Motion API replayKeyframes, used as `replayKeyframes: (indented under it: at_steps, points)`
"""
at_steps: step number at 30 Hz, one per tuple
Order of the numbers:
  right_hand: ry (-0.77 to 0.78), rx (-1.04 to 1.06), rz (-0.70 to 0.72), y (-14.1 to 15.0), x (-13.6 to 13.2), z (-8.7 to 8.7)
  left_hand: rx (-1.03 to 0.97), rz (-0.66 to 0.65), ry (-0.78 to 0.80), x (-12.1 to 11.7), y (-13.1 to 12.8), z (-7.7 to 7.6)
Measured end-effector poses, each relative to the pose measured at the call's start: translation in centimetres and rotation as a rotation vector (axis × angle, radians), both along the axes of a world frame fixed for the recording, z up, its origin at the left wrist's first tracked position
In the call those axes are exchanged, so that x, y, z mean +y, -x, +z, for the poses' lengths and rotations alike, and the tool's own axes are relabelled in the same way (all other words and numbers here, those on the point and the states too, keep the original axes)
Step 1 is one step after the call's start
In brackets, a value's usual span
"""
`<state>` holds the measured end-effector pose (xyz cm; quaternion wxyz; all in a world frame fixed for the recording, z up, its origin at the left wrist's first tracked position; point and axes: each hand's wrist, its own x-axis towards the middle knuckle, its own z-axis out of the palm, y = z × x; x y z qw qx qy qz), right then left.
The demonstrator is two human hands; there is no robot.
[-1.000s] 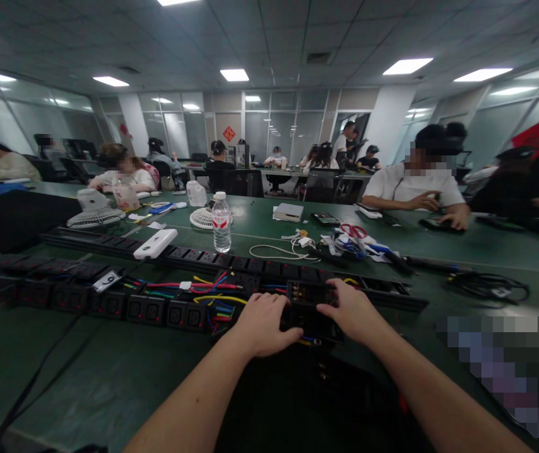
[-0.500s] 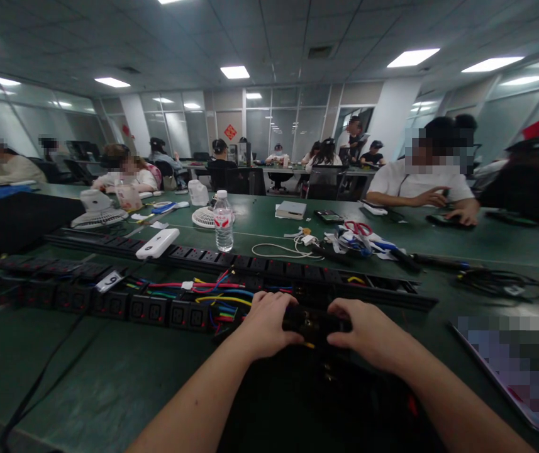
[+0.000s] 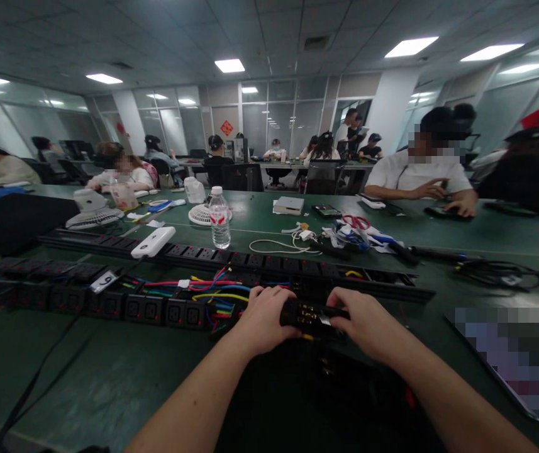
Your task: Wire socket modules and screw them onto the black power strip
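Observation:
A black block with brass-coloured terminals [image 3: 307, 313] is between my two hands at the front of the bench. My left hand [image 3: 263, 319] is closed round its left end, fingers over the top and thumb at the near side. My right hand [image 3: 366, 321] pinches the right end, where a small white patch shows by the thumb. Left of my left hand, coloured wires [image 3: 222, 297] run out of a black power strip with square sockets [image 3: 175, 313]. Below the block, dark parts are too dim to make out.
Behind lies a second long black socket rail [image 3: 231, 258] with a white device [image 3: 153, 242] on it. A water bottle [image 3: 221, 220], red-handled scissors [image 3: 355, 221] and a coiled black cable [image 3: 500, 275] are farther off. A co-worker in white [image 3: 405, 176] sits opposite.
The block has turned in my hands, so several brass terminals and the white patch now show. My right fingers have shifted on its right end. The view has moved slightly.

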<state>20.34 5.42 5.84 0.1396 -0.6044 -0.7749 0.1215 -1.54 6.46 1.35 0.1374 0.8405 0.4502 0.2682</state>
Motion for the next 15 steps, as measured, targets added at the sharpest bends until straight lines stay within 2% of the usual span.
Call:
replayKeyframes:
  at_steps: [3, 9, 15]
  points:
    - [-0.002, -0.004, -0.004, 0.0, 0.1, -0.1, 0.032, -0.008, -0.022, -0.1, 0.2, 0.2]
    - [-0.005, -0.012, -0.006, 0.0, 0.3, -0.3, 0.14, 0.098, -0.027, 1.0, 0.6, 0.1]
    - [0.001, -0.017, 0.008, 0.0, 0.3, -0.4, 0.192, 0.125, -0.041, 1.7, 0.7, -0.3]
